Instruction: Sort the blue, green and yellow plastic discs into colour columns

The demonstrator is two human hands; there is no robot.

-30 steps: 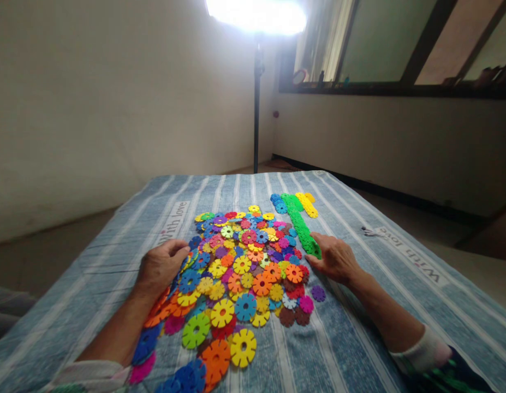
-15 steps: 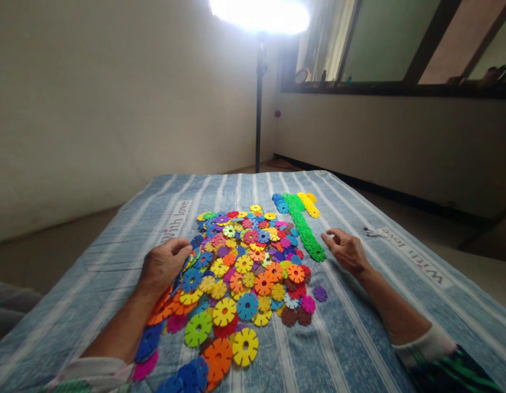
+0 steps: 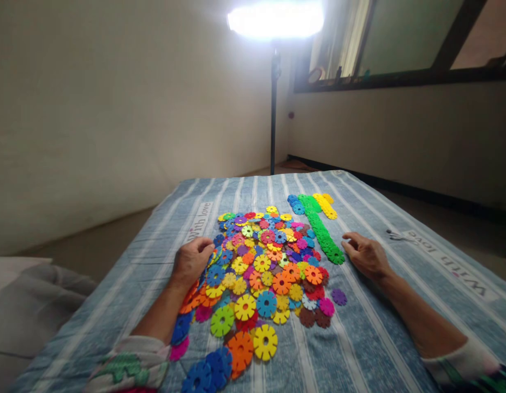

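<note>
A broad pile of flat notched plastic discs (image 3: 261, 263) in many colours lies on the striped cloth. My left hand (image 3: 192, 261) rests at the pile's left edge, loosely bent, with its thumb and forefinger a little apart and its other fingers partly hidden. To the right of the pile lies an assembled shape: a long green strip of joined discs (image 3: 324, 236), with blue discs (image 3: 297, 205) and a yellow strip (image 3: 325, 206) at its far end. My right hand (image 3: 366, 255) lies on the cloth just right of the green strip's near end, fingers loosely bent and apart, holding nothing.
Striped blue cloth (image 3: 371, 327) covers the surface. A purple disc (image 3: 339, 297) lies apart at the pile's right side. Blue discs (image 3: 207, 374) overlap at the near edge. Beyond the far edge, a bright lamp (image 3: 275, 22) stands on a black pole (image 3: 273, 114).
The whole view has shifted, so everything sits farther right in the picture. Both hands keep nearly the same places beside the pile and the green strip.
</note>
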